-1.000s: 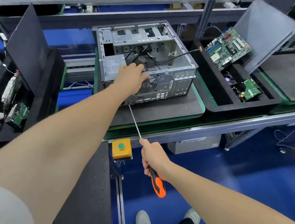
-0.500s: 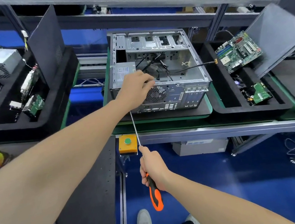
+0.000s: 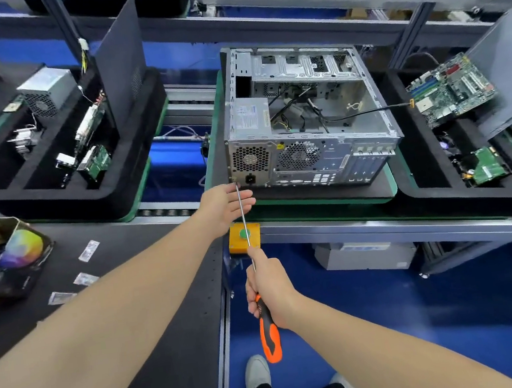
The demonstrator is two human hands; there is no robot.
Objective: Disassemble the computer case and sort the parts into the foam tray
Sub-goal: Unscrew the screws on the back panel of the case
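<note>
An open grey computer case (image 3: pixel 309 116) lies on a black mat, its rear panel toward me, with the power supply (image 3: pixel 250 117) and loose cables inside. My right hand (image 3: pixel 267 284) grips a long screwdriver (image 3: pixel 269 334) with an orange and black handle. Its shaft runs up to the lower left corner of the rear panel. My left hand (image 3: pixel 225 202) is open, palm up, just under the shaft near its tip. A black foam tray (image 3: pixel 427 185) on the right holds a motherboard (image 3: pixel 451 89) and a green board (image 3: pixel 486 167).
Another foam tray (image 3: pixel 138 189) at left holds a power supply (image 3: pixel 47 92) and cards. An orange box with a green button (image 3: pixel 244 235) sits on the bench rail under the shaft. A cardboard box (image 3: pixel 4 253) stands on the black table at left. Blue floor below.
My left hand has left the top of the case and dropped to the lower left corner, now open under the screwdriver shaft. The view has shifted so the case sits further right.
</note>
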